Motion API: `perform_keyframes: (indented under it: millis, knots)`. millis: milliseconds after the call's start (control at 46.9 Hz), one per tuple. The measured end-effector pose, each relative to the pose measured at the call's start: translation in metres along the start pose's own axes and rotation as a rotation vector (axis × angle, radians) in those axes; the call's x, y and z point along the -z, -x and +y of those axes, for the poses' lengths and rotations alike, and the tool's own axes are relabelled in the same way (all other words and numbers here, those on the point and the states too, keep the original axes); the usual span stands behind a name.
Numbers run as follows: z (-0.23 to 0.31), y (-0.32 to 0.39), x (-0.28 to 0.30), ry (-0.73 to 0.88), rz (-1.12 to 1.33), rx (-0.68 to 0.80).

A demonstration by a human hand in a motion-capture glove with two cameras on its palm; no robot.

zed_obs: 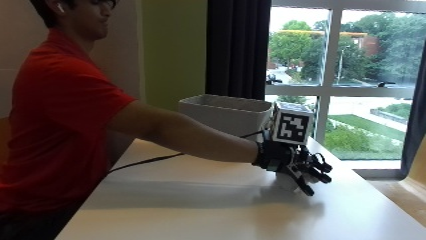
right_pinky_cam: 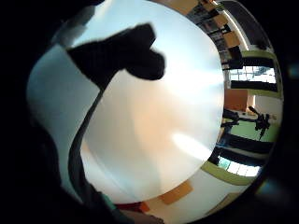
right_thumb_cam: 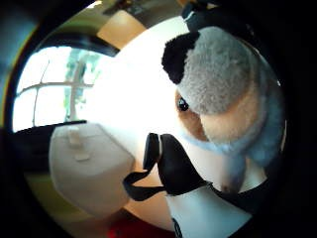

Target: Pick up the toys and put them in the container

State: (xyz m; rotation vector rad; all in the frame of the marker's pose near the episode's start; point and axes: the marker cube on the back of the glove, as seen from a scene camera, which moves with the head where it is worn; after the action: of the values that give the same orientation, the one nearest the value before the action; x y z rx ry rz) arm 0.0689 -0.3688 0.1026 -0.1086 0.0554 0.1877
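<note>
A plush toy (zed_obs: 287, 180), grey and tan with a black ear and a dark eye (right_thumb_cam: 223, 99), lies on the white table (zed_obs: 219, 205) toward its window end. My gloved right hand (zed_obs: 293, 161) reaches out over it and sits on top of it, fingers (zed_obs: 315, 172) curled down around it. The toy fills much of the thumb side palm view, close to the palm. The white container (zed_obs: 226, 114) (right_thumb_cam: 84, 168) stands on the table behind the hand, nearer the curtain. Most of the toy is hidden under the hand in the outside view.
The table (right_pinky_cam: 154, 126) stretches bare toward the person and the near edge. A dark curtain (zed_obs: 238, 47) and a large window (zed_obs: 346, 75) stand behind the container. The person's outstretched arm (zed_obs: 180, 132) crosses above the table's left side.
</note>
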Motion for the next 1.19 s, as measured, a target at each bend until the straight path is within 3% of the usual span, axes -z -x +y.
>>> perform_keyframes:
  millis: [447,597,810,1193]
  knots:
    - [-0.007,0.008,-0.016,-0.121,0.092,-0.025]
    - [-0.003,0.024,-0.011,-0.188,0.156,0.036]
    - [0.019,0.038,-0.007,-0.099,-0.04,0.055]
    - [0.058,0.084,0.115,-0.284,-0.109,0.254]
